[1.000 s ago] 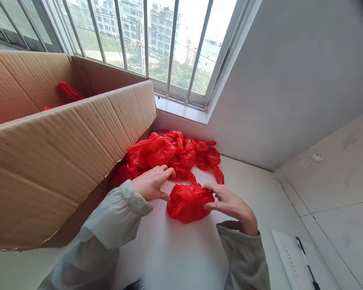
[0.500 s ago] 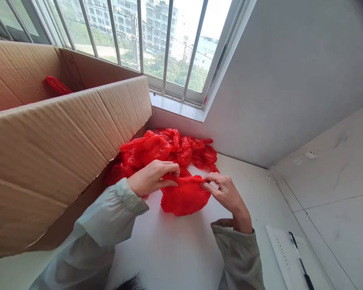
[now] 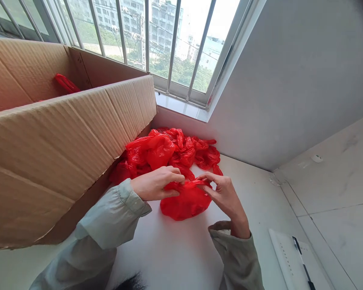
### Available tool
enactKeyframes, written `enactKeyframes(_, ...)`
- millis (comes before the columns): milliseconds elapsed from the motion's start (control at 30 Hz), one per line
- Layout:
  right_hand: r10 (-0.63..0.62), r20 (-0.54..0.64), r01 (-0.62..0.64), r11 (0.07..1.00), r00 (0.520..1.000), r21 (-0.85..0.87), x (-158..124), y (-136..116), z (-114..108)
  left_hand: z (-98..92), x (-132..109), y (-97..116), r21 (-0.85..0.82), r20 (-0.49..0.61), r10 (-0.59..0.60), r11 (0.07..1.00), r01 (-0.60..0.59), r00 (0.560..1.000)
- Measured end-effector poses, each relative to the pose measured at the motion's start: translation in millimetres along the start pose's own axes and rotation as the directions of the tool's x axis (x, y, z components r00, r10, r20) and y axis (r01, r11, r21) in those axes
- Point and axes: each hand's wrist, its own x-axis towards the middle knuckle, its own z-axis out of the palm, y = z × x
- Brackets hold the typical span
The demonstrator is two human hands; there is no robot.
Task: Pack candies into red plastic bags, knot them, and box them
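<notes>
A red plastic bag (image 3: 184,205) rests on the white tabletop in front of me, its upper edge bunched and its lower part rounded. My left hand (image 3: 157,183) pinches that upper edge at the left, thumb below and fingers above. At the right end of the same edge, my right hand (image 3: 222,191) grips the bag between thumb and fingers. What lies inside the bag, if anything, is hidden. Just behind my hands is a heap of crumpled red plastic bags (image 3: 160,151), against the wall and the box.
A large open cardboard box (image 3: 75,141) stands at the left, with red plastic (image 3: 65,83) inside. A barred window (image 3: 169,60) is behind. On the right, a pen (image 3: 302,257) lies on a white notebook or pad (image 3: 281,253) beside the tiled wall.
My right hand has moved slightly left, closer to my left hand, and the bag's upper edge is more bunched. The whole view has shifted a little.
</notes>
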Motion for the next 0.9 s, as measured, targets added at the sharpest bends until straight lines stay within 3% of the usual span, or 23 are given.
enactKeyframes(67,0.067,-0.145,-0.061,0.997,0.987,0.043,-3,8,-8,-6.6,-6,-2,0.026,0.025,-0.039,0.999,0.038,0.999)
enactKeyframes(133,0.158,-0.310,-0.119,0.983,0.938,0.139,-6,18,-17,-15.4,-13,-2,0.021,0.031,-0.063,0.998,0.062,0.998)
enactKeyframes(200,0.231,-0.403,-0.128,0.955,0.886,0.267,-9,27,-24,-23.9,-19,0,-0.019,0.028,-0.057,0.998,0.058,0.998)
enactKeyframes(333,0.260,-0.439,-0.045,0.896,0.860,0.442,-10,30,-28,-34.2,-27,0,-0.105,-0.010,-0.056,0.993,0.054,0.998)
enactKeyframes(467,0.227,-0.510,0.040,0.887,0.830,0.460,-12,22,-29,-37.0,-32,-5,-0.057,-0.147,-0.059,0.997,0.051,0.987)
enactKeyframes(667,0.159,-0.597,0.089,0.927,0.786,0.364,-21,15,-39,-39.4,-36,2,0.043,-0.429,-0.112,0.989,0.144,0.897)
enactKeyframes(733,0.149,-0.552,0.051,0.943,0.821,0.330,-25,13,-45,-39.3,-36,8,0.006,-0.459,-0.155,0.984,0.178,0.875)
enactKeyframes(833,0.107,-0.442,-0.003,0.973,0.891,0.229,-34,3,-52,-36.3,-35,16,-0.131,-0.426,-0.201,0.978,0.160,0.882)
enactKeyframes(900,-0.026,-0.502,0.110,0.984,0.865,0.138,-42,-13,-53,-32.8,-34,21,-0.240,-0.371,-0.220,0.961,0.136,0.902)
